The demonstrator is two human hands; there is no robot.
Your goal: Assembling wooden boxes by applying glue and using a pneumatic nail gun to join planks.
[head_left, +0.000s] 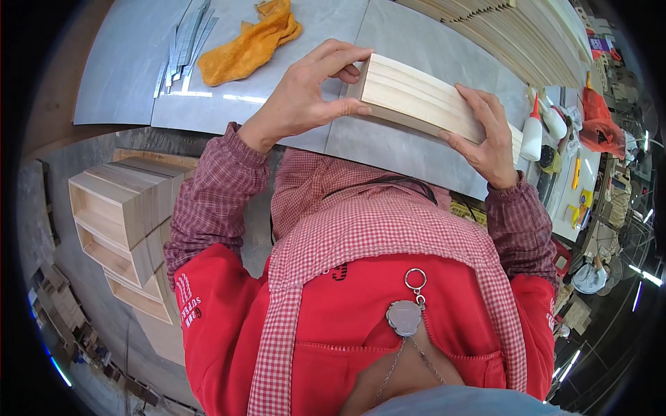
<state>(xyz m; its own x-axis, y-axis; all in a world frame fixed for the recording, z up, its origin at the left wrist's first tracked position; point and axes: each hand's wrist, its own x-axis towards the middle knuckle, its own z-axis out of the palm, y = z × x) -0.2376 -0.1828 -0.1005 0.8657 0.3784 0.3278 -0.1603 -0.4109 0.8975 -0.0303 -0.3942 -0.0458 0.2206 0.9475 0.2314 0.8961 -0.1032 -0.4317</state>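
A long, pale wooden box [420, 96] lies near the front edge of the grey tabletop [291, 128], one broad face up. My left hand [300, 90] grips its left end, thumb on the near side and fingers at the far corner. My right hand [490, 135] is curled round the right part, with the thumb on the near edge and the fingers over the top. The inside of the box is hidden from here. Just right of my right hand stands a white squeeze bottle [531, 137] with a red nozzle.
An orange cloth [246, 48] and thin metal strips [186, 47] lie at the back left. Stacked wooden boards [513, 35] fill the back right. A red plastic bag [602, 125] and a yellow knife [576, 173] lie farther right. Open wooden boxes [114, 208] are stacked below, left.
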